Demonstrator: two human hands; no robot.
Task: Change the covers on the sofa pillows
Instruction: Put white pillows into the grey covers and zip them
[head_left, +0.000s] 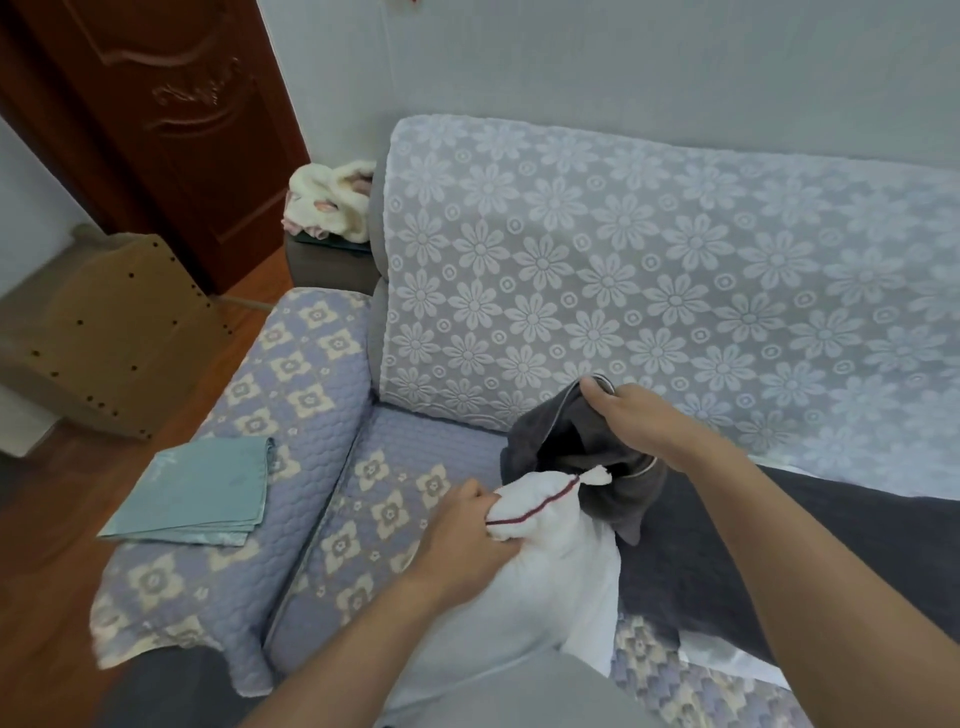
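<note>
Your left hand (470, 525) gripped the white pillow (540, 566) at its corner, fingers curled into the fabric. Your right hand (623, 410) pinched the rim of the dark grey cover (561, 436), holding its mouth open just beyond the pillow's tip. Both lay on the sofa (363, 483) seat. Folded teal covers (202, 488) rested on the armrest to the left.

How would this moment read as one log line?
left hand: grips white pillow | right hand: holds dark grey cover open | pillow corner at opening
</note>
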